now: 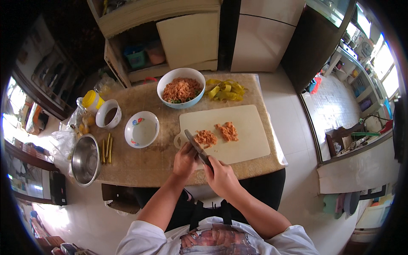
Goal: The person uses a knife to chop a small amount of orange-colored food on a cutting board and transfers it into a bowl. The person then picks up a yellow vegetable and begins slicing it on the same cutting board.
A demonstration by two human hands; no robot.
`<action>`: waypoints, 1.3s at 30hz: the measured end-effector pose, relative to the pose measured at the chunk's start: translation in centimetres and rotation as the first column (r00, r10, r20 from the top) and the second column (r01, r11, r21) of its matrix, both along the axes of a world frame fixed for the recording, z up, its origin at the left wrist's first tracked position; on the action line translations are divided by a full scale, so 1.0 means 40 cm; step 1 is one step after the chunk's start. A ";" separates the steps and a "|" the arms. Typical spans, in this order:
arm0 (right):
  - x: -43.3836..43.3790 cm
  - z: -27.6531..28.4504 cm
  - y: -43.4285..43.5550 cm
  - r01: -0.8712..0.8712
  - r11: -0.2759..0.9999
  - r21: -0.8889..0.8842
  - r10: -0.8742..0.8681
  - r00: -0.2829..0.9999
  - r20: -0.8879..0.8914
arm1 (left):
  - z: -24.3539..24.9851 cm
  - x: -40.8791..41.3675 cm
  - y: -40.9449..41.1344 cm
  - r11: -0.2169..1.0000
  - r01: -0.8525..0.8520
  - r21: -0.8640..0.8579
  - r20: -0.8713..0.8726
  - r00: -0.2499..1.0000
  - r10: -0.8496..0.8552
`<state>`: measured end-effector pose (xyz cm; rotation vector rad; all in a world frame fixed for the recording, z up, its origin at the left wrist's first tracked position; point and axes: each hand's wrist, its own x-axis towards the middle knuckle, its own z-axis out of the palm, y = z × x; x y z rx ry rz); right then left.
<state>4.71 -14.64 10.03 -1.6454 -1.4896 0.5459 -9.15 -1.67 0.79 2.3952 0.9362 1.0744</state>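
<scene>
My right hand (222, 176) grips the dark handle of a kitchen knife (195, 142), its blade slanting up and left above the near-left part of a cream cutting board (251, 143). Close against the blade's left side is my left hand (185, 161), fingers bent and partly hidden; whether they pinch anything is unclear. Two small heaps of chopped orange-brown food lie on the board, one heap (205, 138) just right of the blade and another heap (227, 131) farther right. Beyond the board stands a large bowl (161, 83) of similar chopped food with some green bits.
Yellow-green peel strips (224, 90) lie behind the board. To the left are a floral-patterned white bowl (142, 129), a bowl of dark liquid (101, 112), several thin green-yellow stalks (110, 148), a yellow-lidded jar (92, 100) and a steel basin (85, 161) at the table's edge.
</scene>
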 end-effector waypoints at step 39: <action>0.011 0.028 -0.051 -0.020 1.000 -0.005 0.020 0.999 -0.047 | -0.001 -0.005 -0.005 0.997 -0.031 0.066 -0.027 0.999 0.033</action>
